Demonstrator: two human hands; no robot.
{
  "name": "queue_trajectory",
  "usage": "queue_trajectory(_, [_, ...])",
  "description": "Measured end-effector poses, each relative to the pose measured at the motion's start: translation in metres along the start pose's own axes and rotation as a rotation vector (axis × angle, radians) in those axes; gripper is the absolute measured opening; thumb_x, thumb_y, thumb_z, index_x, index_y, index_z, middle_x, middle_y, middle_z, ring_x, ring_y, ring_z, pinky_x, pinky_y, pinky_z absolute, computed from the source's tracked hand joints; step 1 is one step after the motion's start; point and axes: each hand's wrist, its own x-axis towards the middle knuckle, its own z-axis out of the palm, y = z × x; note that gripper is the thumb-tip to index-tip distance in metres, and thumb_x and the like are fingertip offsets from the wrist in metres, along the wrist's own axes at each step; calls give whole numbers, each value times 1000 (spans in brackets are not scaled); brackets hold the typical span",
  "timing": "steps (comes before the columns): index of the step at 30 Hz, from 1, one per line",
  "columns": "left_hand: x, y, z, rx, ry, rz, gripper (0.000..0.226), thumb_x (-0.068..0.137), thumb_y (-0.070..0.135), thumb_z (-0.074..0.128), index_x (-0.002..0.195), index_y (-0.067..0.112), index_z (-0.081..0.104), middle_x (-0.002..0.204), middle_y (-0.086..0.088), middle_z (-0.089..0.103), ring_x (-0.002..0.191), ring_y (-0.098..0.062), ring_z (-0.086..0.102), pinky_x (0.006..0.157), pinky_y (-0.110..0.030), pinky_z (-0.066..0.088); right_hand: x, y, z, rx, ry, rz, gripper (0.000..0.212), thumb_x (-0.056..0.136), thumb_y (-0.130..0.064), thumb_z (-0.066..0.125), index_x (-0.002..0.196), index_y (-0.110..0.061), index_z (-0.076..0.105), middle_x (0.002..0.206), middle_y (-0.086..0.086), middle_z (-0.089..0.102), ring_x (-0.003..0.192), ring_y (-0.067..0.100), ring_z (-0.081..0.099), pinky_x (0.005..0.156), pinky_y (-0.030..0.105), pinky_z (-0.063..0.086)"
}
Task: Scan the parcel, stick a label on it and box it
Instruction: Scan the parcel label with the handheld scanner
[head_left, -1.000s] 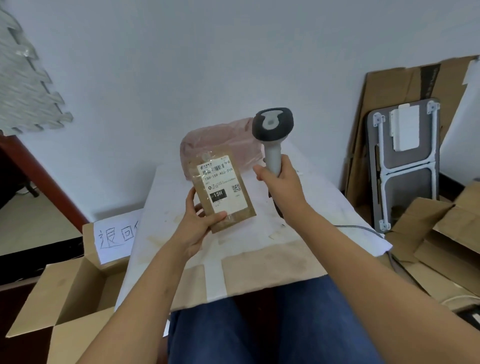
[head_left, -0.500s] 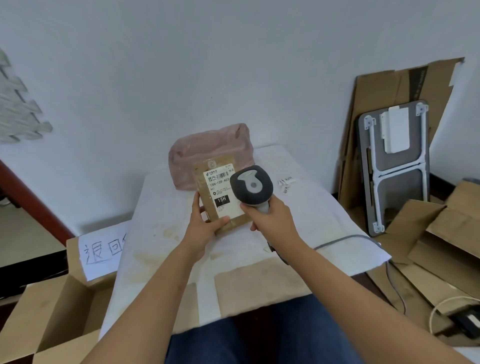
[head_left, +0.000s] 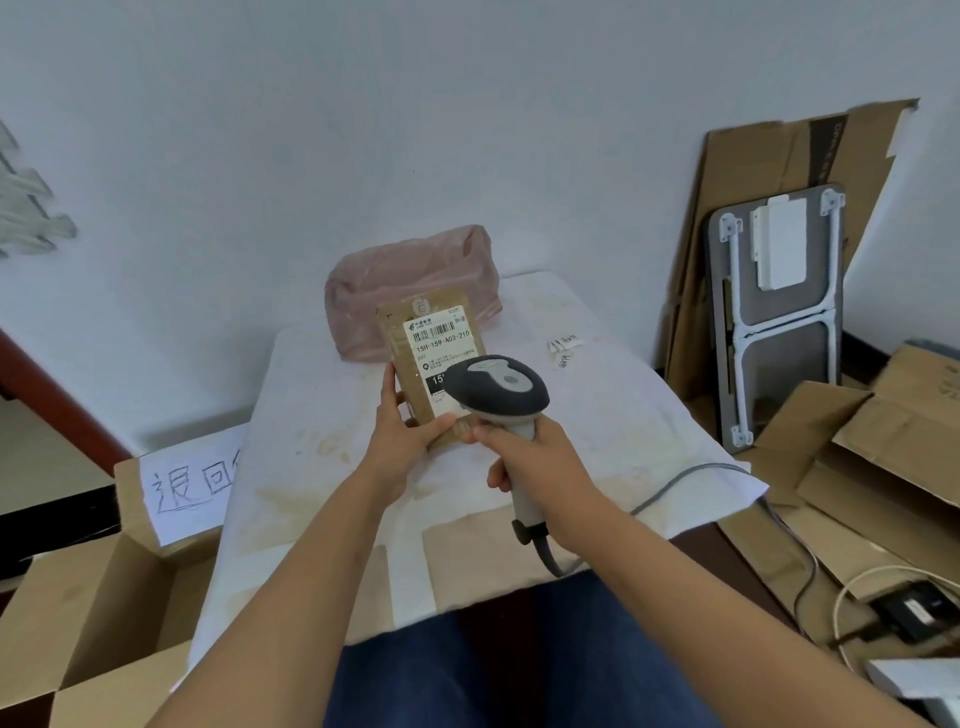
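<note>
Both hands were closed on something above the table (head_left: 322, 415): the left hand (head_left: 402, 441) gripped the brown parcel (head_left: 415, 374) by its lower edge, holding it upright, while the right hand (head_left: 540, 462) was wrapped around the handle of the grey scanner (head_left: 496, 387). Its white label (head_left: 441, 338) read "15H-159-A03-210" under a barcode, and paper on the open cardboard box (head_left: 104, 613) at left bore handwritten "退回". Compared with half a second before, the scanner head sat lower across the label's black band.
</note>
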Motion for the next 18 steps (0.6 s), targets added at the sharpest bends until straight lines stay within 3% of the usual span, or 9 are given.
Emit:
queue_trajectory(2, [0,0,0,-7,-2,6,111,84,6,79,158,43,5,151,-2,43,122,-22,61,99,-44,56,-4,-7,-4,67,-41,74,26,84,-23,66,106,-10,68,100,10,75,49,9,57,54,24,45])
queue_trajectory(6, [2,-1,1,-24,-7,0,112,84,5,79,158,43,5,152,-3,43,126,-24,59,94,-37,57,-6,-14,-9,48,22,61,25,81,-20,67,103,-9,67,102,12,74,52,11,58,57,26,46])
queue_trajectory(9, [1,-1,0,-3,-5,-6,113,83,6,80,158,45,5,153,-3,41,123,-27,61,95,-40,57,-4,-14,-3,-49,74,-5,27,81,-24,67,103,-9,66,83,17,73,58,15,59,65,30,49])
queue_trajectory(12, [0,-1,-1,26,-13,-9,114,83,6,80,157,47,4,153,-1,39,121,-27,62,88,-36,58,-4,-10,7,-128,75,-66,26,85,-28,67,102,-8,66,57,3,65,56,11,58,64,28,50])
queue_trajectory(15, [1,-1,-2,46,-27,-15,116,81,5,81,157,48,4,153,-2,38,119,-27,62,88,-40,59,-7,-6,13,-194,54,-127,24,86,-28,67,99,-9,65,51,-6,62,48,2,58,59,22,48])
queue_trajectory(18, [1,1,-2,41,-31,-14,115,80,4,81,158,44,6,155,-1,39,112,-14,62,91,-42,59,-15,-6,13,-212,19,-172,18,88,-24,68,101,-17,58,58,-11,60,44,-2,57,48,8,42])
